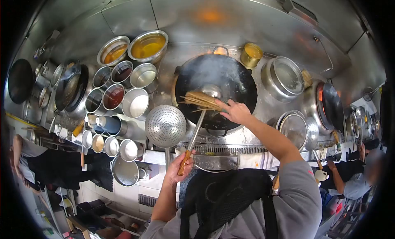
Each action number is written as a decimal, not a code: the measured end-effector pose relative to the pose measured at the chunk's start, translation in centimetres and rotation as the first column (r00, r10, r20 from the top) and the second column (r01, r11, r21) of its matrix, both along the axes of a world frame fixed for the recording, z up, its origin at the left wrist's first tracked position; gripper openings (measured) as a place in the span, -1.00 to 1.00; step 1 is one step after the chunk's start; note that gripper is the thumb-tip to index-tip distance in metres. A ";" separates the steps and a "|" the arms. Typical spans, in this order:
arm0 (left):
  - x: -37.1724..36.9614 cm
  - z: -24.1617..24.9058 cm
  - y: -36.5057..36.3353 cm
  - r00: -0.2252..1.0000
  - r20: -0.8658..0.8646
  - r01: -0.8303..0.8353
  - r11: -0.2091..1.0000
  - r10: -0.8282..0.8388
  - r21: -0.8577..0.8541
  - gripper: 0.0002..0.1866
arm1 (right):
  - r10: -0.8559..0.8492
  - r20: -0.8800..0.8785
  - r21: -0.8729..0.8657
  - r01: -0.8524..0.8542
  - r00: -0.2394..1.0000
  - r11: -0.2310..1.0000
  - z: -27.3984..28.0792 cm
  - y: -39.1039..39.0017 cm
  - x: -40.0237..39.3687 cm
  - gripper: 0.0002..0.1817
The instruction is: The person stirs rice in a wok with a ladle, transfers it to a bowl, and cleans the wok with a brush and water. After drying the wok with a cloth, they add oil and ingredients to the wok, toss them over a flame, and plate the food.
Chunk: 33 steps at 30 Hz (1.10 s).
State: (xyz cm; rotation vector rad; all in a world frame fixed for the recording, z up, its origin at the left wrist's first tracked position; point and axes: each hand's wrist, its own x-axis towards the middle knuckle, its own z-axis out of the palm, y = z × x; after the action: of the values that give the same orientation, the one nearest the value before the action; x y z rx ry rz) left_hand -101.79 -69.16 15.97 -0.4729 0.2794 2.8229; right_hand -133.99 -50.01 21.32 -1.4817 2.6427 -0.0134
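Note:
A large black wok (193,78) sits on the range in front of me, with steam rising from it. My left hand (177,170) is closed around the wooden handle of a ladle (198,130), and the ladle's metal bowl rests inside the wok. My right hand (238,112) grips a bamboo wok brush (199,100). The brush's bristles point left over the wok, crossing the ladle near its bowl. To the left of the wok lies a perforated round skimmer (166,126).
Metal seasoning pots (113,96) and two bowls of yellow-orange liquid (148,45) stand at left. A stack of metal basins (284,78) and a yellow tin (252,54) are at right. Below them sits a strainer (293,130). Another person (356,177) stands far right.

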 end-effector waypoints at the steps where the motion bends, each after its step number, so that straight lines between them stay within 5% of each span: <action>1: 0.2 0.0 -0.5 1.000 0.014 0.019 0.993 -0.017 -0.118 -0.51 | -0.003 0.007 0.000 0.003 1.000 1.000 -0.8 0.2 -0.1 -0.29; 3: 0.0 -0.2 -0.6 0.999 0.014 0.034 0.971 -0.032 -0.235 -0.53 | -0.357 0.020 -0.123 0.357 0.934 0.926 -1.5 0.4 -2.2 -0.28; 4: -0.1 -0.4 0.3 1.000 0.001 0.018 0.566 -0.030 -0.824 -0.54 | -0.431 0.006 -0.059 0.430 0.902 0.901 -1.3 0.2 -3.6 -0.30; 5: 0.0 -0.5 0.8 0.999 -0.003 -0.007 -0.130 -0.035 -0.991 -0.56 | -0.395 -0.024 0.013 0.396 0.918 0.918 -0.8 0.7 -5.1 -0.32; 6: -0.1 0.4 0.6 0.998 -0.047 -0.061 -0.430 -0.045 -0.901 -0.54 | -0.376 -0.026 0.029 0.377 0.926 0.926 0.0 1.3 -6.2 -0.31; 9: -1.0 1.3 -0.9 0.995 0.103 0.093 -0.347 -0.010 -0.933 -0.51 | -0.422 -0.021 -0.134 0.416 0.906 0.900 1.6 3.0 -9.1 -0.30; 10: -1.2 -0.2 -1.9 0.991 0.129 0.128 -0.012 -0.033 -0.992 -0.43 | -0.444 0.071 -0.266 0.446 0.893 0.855 2.4 3.3 -10.0 -0.28; 11: -1.6 0.2 -1.9 0.992 0.120 0.120 -0.013 -0.028 -0.993 -0.43 | -0.440 0.064 -0.271 0.440 0.896 0.856 4.2 3.2 -9.9 -0.28; 13: -2.2 2.1 -1.9 0.986 0.165 0.159 0.465 -0.027 -0.871 -0.35 | -0.544 0.499 -0.436 0.738 0.674 0.515 7.3 2.3 -8.5 -0.26; 14: -2.7 3.2 -1.9 0.970 0.193 0.237 0.381 -0.150 -0.894 -0.29 | -0.527 0.505 -0.552 0.725 0.684 0.412 6.3 1.7 -8.0 -0.21; 15: -3.1 2.7 -1.7 0.971 0.184 0.228 0.382 -0.150 -0.896 -0.29 | -0.554 0.226 -0.773 0.494 0.801 0.399 3.7 1.0 -7.5 -0.26; 17: -3.6 1.0 -1.4 0.993 0.073 0.109 0.522 -0.089 -0.846 -0.27 | -0.507 0.037 -0.303 0.493 0.861 0.815 2.8 1.3 -5.5 -0.25; 19: -3.7 0.1 -1.7 0.992 0.065 0.113 0.511 -0.110 -0.852 -0.26 | -0.390 -0.069 0.279 0.393 0.918 0.876 2.9 0.8 -5.5 -0.25; 20: -3.7 0.0 -1.7 0.990 0.069 0.123 0.504 -0.124 -0.855 -0.24 | -0.323 -0.142 0.355 0.352 0.936 0.866 0.4 1.7 -8.5 -0.27; 21: -3.6 -0.2 -1.5 0.990 0.068 0.120 0.506 -0.120 -0.854 -0.24 | -0.319 -0.143 0.356 0.349 0.937 0.867 1.3 2.1 -8.8 -0.27; 24: -3.4 0.1 -1.1 0.993 0.090 0.115 0.589 -0.072 -0.800 -0.51 | -0.517 0.025 -0.117 0.516 0.856 0.849 3.3 2.2 -8.6 -0.24; 25: -3.6 0.3 -1.0 0.994 0.064 0.103 0.656 -0.083 -0.748 -0.60 | -0.513 0.030 -0.109 0.513 0.858 0.851 2.9 1.6 -7.3 -0.24; 27: -4.5 1.4 -0.4 0.996 0.030 0.085 0.723 -0.088 -0.686 -0.68 | -0.591 0.083 -0.309 0.585 0.802 0.750 2.9 0.2 -3.9 -0.22; 28: -4.7 2.3 0.0 0.998 0.039 0.069 0.738 -0.058 -0.671 -0.73 | -0.466 0.007 0.008 0.465 0.885 0.885 2.7 0.5 -3.8 -0.22; 31: -4.8 2.3 1.0 0.999 0.030 0.027 0.792 -0.010 -0.610 -0.76 | -0.461 -0.101 0.199 0.472 0.882 0.859 -2.6 2.2 -8.4 -0.26; 33: -4.6 2.2 1.5 0.999 0.032 0.007 0.830 0.013 -0.558 -0.76 | -0.510 0.001 0.138 0.505 0.860 0.852 0.3 2.1 -5.7 -0.30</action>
State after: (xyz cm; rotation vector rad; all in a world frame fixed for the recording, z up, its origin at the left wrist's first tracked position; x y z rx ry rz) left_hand -106.35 -67.62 18.20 -0.6318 1.1165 2.6924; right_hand -139.73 -47.87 21.60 -0.6980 2.8527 0.0875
